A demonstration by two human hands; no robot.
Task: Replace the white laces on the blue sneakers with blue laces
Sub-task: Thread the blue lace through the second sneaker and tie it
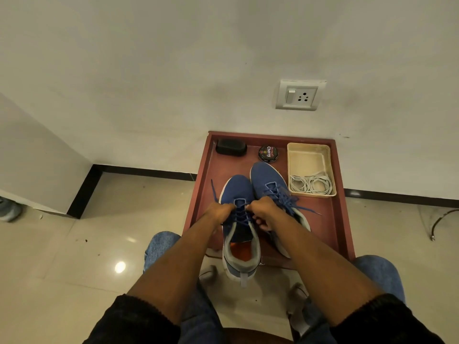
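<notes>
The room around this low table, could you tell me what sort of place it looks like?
Probably an ordinary indoor room, a home or office corner. A plain white wall with a socket and switch plate, glossy floor tiles with a black skirting strip, and a low reddish-brown table against the wall suggest it.

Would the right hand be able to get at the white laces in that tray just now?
Probably yes, once it lets go. The right hand is pinching the blue lace on the near sneaker. The white laces lie uncovered in the open beige tray just beyond, with nothing blocking the way.
</notes>
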